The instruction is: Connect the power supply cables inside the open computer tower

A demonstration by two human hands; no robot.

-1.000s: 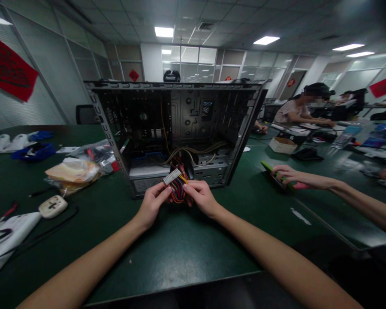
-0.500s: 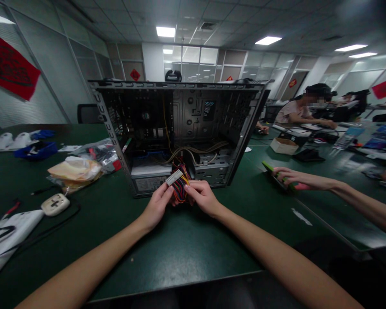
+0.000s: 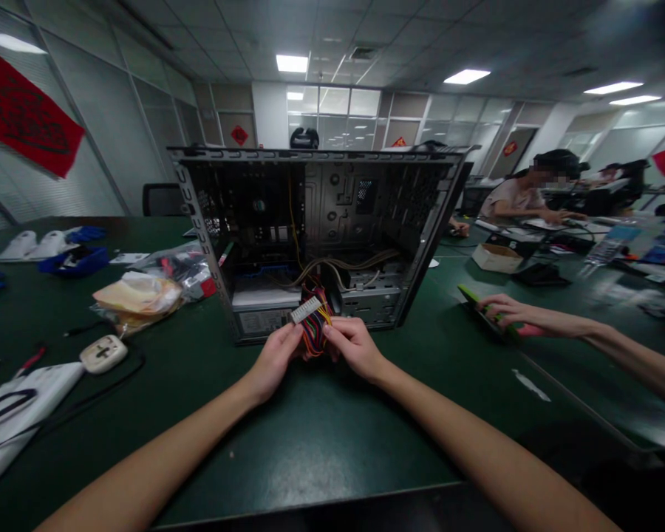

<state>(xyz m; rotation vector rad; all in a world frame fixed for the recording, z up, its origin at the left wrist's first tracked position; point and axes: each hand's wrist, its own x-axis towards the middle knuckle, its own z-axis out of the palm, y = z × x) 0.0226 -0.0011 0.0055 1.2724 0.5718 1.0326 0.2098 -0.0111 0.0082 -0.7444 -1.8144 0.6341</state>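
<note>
Your left hand (image 3: pixel 274 360) and right hand (image 3: pixel 360 350) are pinched closed on the multicoloured wire bundle (image 3: pixel 315 337) — white connector (image 3: pixel 306 310) at its upper left — just in front of the open computer case (image 3: pixel 321 156).

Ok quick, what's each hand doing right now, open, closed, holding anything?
Left hand: closed, holding the colored wire bundle just below the white connector.
Right hand: closed, pinching the same bundle from its other side.

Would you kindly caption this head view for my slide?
Left hand and right hand hold coloured wires before an open computer case.
</note>
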